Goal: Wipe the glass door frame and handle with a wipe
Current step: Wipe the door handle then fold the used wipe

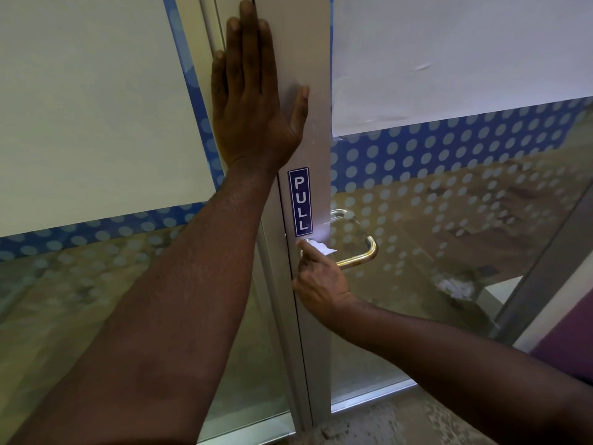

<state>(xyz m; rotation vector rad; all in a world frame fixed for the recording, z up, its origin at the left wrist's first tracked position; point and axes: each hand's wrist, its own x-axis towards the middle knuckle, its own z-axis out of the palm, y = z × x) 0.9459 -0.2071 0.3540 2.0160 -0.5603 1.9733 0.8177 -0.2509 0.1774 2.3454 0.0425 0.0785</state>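
A grey metal door frame [316,130] runs down the middle of the view, between glass panes. A blue PULL sticker [300,202] is stuck on it. My left hand [253,104] lies flat and open against the frame above the sticker, fingers pointing up. My right hand [317,281] is lower, just under the sticker, pinching a small white wipe [322,247] against the frame at the base of the metal handle [362,248]. The handle is a curved bar, brassy at its lower part, sticking out to the right over the glass.
The glass door pane [449,236] on the right carries a blue dotted film and white paper [449,53] above. A second pane [96,123] with the same film is on the left. A crumpled white scrap [455,287] lies beyond the glass. Rough floor [401,425] lies below.
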